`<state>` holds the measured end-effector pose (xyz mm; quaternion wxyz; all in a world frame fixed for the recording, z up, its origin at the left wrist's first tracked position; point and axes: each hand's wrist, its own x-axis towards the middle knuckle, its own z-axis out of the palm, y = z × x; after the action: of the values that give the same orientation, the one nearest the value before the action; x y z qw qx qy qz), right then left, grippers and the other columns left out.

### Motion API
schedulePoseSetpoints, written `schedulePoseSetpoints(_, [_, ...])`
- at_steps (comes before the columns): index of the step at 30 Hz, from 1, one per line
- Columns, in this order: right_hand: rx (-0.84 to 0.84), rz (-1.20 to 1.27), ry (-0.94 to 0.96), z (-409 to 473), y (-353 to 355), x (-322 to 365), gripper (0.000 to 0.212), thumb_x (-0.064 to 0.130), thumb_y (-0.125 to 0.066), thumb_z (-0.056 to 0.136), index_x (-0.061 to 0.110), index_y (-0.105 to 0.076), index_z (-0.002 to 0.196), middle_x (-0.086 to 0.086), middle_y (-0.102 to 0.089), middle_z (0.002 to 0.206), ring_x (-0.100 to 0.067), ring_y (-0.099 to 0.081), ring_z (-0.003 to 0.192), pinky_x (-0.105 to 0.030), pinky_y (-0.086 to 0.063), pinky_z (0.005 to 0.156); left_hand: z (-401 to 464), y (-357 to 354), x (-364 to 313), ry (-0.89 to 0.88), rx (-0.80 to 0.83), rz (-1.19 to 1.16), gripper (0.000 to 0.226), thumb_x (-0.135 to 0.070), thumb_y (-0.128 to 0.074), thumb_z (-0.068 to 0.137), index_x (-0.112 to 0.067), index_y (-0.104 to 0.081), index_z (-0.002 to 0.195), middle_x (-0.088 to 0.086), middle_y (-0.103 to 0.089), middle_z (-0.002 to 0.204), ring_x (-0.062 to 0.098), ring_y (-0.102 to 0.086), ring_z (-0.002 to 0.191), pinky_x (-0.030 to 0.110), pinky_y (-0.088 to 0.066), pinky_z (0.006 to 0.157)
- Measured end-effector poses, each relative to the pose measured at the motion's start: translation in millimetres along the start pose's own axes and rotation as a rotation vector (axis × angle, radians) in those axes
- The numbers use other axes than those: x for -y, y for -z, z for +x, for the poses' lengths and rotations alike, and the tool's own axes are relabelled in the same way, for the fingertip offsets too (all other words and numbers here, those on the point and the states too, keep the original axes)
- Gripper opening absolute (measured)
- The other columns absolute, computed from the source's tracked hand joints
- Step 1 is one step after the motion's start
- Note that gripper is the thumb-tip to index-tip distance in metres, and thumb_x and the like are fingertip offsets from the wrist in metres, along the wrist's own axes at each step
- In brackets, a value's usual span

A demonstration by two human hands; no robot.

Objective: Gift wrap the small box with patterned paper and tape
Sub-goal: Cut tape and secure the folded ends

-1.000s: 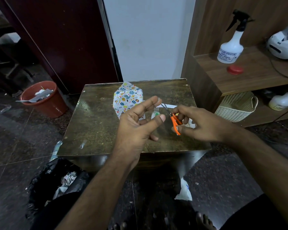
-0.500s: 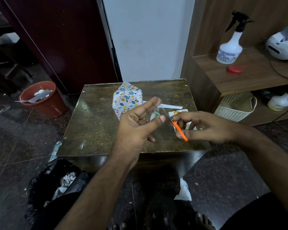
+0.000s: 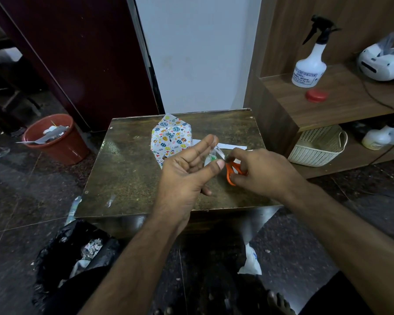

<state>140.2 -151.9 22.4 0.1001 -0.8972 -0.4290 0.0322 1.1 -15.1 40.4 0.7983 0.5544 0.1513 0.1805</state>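
The small box [image 3: 171,142], covered in white paper with coloured eggs, stands at the back middle of the dark table [image 3: 127,173] with a paper flap pointing up. In front of it my left hand [image 3: 182,173] holds a clear tape roll with a green core [image 3: 210,159] at the thumb. A strip of tape [image 3: 218,151] stretches up to the raised index fingertip. My right hand [image 3: 259,171] grips small orange scissors [image 3: 231,171], whose blades meet the strip just right of my left thumb. The blades are mostly hidden.
White paper offcuts [image 3: 232,146] lie behind my hands. A red bucket [image 3: 55,142] stands on the floor at left and a black rubbish bag [image 3: 77,253] below the table's near-left corner. The shelf at right holds a spray bottle [image 3: 309,64], a red lid [image 3: 316,95] and a basket [image 3: 316,146].
My right hand drew the scissors slightly away to the right, then brought them back to the tape strip. My left hand has stayed in place with the tape.
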Motion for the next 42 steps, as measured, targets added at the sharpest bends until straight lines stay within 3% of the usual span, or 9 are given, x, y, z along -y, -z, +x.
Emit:
schedulePoseSetpoints(5, [-0.034, -0.047, 0.014, -1, 3, -5, 0.044, 0.053, -0.060, 0.092, 0.048, -0.054, 0.135, 0.009, -0.073, 0.100, -0.018, -0.067, 0.095, -0.028, -0.044, 0.065, 1, 1, -1, 0.009, 0.000, -0.013, 0.052, 0.005, -0.073, 0.087, -0.016, -0.064, 0.134, -0.011, -0.068, 0.135, 0.000, -0.066, 0.119, 0.020, -0.048, 0.045])
schedulePoseSetpoints(10, [0.046, 0.535, 0.055, -4, 3, -16, 0.029, 0.033, -0.070, 0.095, 0.035, -0.058, 0.121, 0.011, -0.071, 0.088, -0.006, -0.062, 0.074, -0.025, -0.048, 0.064, 4, 2, 1, 0.080, -0.031, -0.015, 0.053, 0.005, -0.074, 0.088, -0.014, -0.064, 0.137, -0.012, -0.070, 0.130, -0.007, -0.069, 0.098, 0.021, -0.046, 0.046])
schedulePoseSetpoints(14, [0.139, 0.477, 0.199, -10, 8, -31, 0.028, 0.033, -0.067, 0.098, 0.029, -0.055, 0.124, 0.022, -0.067, 0.095, 0.000, -0.051, 0.094, -0.013, -0.036, 0.075, 4, 4, 4, 0.123, -0.057, 0.004, 0.051, 0.004, -0.074, 0.089, -0.015, -0.065, 0.136, -0.005, -0.068, 0.135, -0.006, -0.071, 0.102, 0.019, -0.045, 0.045])
schedulePoseSetpoints(17, [0.306, 0.477, 0.280, -14, 8, -35, 0.031, 0.045, -0.064, 0.096, 0.033, -0.056, 0.124, 0.020, -0.069, 0.100, -0.007, -0.055, 0.099, -0.022, -0.043, 0.089, 5, 5, 5, 0.107, -0.068, 0.033, 0.051, 0.003, -0.075, 0.089, -0.017, -0.066, 0.135, -0.007, -0.070, 0.133, 0.000, -0.073, 0.103, 0.019, -0.047, 0.044])
schedulePoseSetpoints(19, [0.375, 0.552, 0.259, -15, 9, -34, 0.034, 0.038, -0.069, 0.097, 0.030, -0.058, 0.128, 0.009, -0.067, 0.099, -0.015, -0.057, 0.097, -0.032, -0.046, 0.090, 6, 5, 5, 0.092, -0.071, 0.056, 0.051, 0.003, -0.076, 0.088, -0.018, -0.067, 0.133, -0.010, -0.072, 0.129, 0.005, -0.074, 0.103, 0.019, -0.047, 0.044])
schedulePoseSetpoints(24, [0.423, 0.652, 0.292, -15, 14, -32, 0.026, 0.016, -0.069, 0.098, 0.016, -0.063, 0.124, -0.009, -0.066, 0.094, -0.027, -0.058, 0.092, -0.043, -0.046, 0.088, 5, 6, 5, 0.076, -0.071, 0.115, 0.050, 0.002, -0.077, 0.087, -0.019, -0.069, 0.131, -0.012, -0.073, 0.125, 0.006, -0.074, 0.103, 0.020, -0.049, 0.044])
schedulePoseSetpoints(29, [0.404, 0.670, 0.319, -14, 16, -34, 0.026, 0.024, -0.067, 0.097, 0.020, -0.064, 0.123, -0.006, -0.068, 0.091, -0.027, -0.060, 0.090, -0.053, -0.048, 0.089, 5, 7, 5, 0.059, -0.054, 0.142, 0.050, 0.003, -0.077, 0.086, -0.017, -0.069, 0.132, -0.011, -0.073, 0.126, 0.007, -0.074, 0.105, 0.020, -0.050, 0.044])
schedulePoseSetpoints(36, [0.404, 0.647, 0.321, -13, 17, -36, 0.022, 0.016, -0.068, 0.099, 0.021, -0.065, 0.120, -0.002, -0.069, 0.092, -0.019, -0.062, 0.089, -0.039, -0.049, 0.088, 4, 5, 6, 0.070, -0.016, 0.165, 0.050, 0.004, -0.076, 0.087, -0.016, -0.068, 0.133, -0.013, -0.073, 0.125, 0.004, -0.073, 0.106, 0.020, -0.049, 0.045])
schedulePoseSetpoints(42, [0.409, 0.642, 0.333, -12, 16, -35, 0.020, 0.014, -0.066, 0.100, 0.023, -0.063, 0.119, 0.001, -0.070, 0.092, -0.020, -0.065, 0.091, -0.049, -0.050, 0.091, 5, 5, 6, 0.072, -0.012, 0.148, 0.050, 0.004, -0.075, 0.087, -0.017, -0.069, 0.132, -0.014, -0.074, 0.123, 0.002, -0.073, 0.102, 0.021, -0.049, 0.044])
